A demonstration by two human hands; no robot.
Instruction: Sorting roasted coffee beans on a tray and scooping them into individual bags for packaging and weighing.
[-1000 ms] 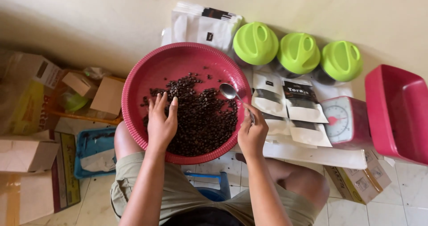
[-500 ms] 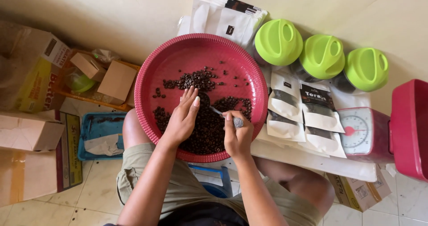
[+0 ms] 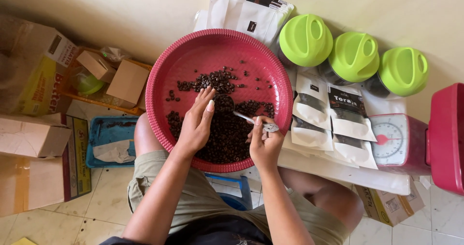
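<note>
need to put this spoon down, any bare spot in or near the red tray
Bare room: the red tray's upper-left floor, above the coffee beans. Crowded: right of the tray, pouches, green lids and scale; left, boxes. Both hands fill the middle.

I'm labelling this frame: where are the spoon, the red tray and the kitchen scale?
spoon (image 3: 241, 116): head view, on its metal handle.
red tray (image 3: 193, 56): head view, on its bare inner wall.
kitchen scale (image 3: 390, 138): head view, on its dial face.

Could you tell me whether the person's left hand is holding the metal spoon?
No, the spoon is held in the right hand, while the left hand rests open on the dark beans in the red tray.
</note>
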